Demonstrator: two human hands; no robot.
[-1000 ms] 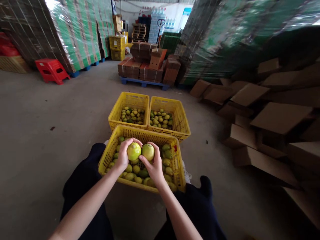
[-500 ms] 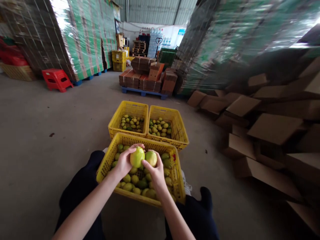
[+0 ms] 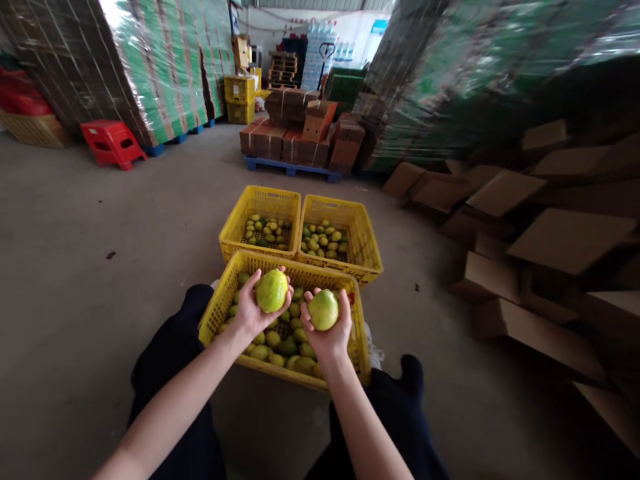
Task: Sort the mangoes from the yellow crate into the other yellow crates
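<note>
Palm up, my left hand (image 3: pixel 253 310) cups a yellow-green lemon (image 3: pixel 271 291), its fingers curled around the fruit's sides. A second, rounder lemon (image 3: pixel 323 310) rests in my right hand (image 3: pixel 333 337), with thumb and fingers about it. Both hands are held apart above the near yellow crate (image 3: pixel 280 261), which holds many green and yellow lemons (image 3: pixel 287 347). My hands and forearms hide part of that crate's contents.
Beyond stand two more yellow crates, a left one (image 3: pixel 235 223) and a right one (image 3: pixel 367 243), with lemons on their floors. Cardboard boxes (image 3: pixel 570 240) lie piled at right. Flattened cartons (image 3: pixel 300 147) sit on a blue pallet (image 3: pixel 290 169). A red stool (image 3: pixel 114 143) stands at left.
My hands have moved apart, the right one to the right, each keeping its lemon. Both have turned more palm up. The view has tilted slightly downward.
</note>
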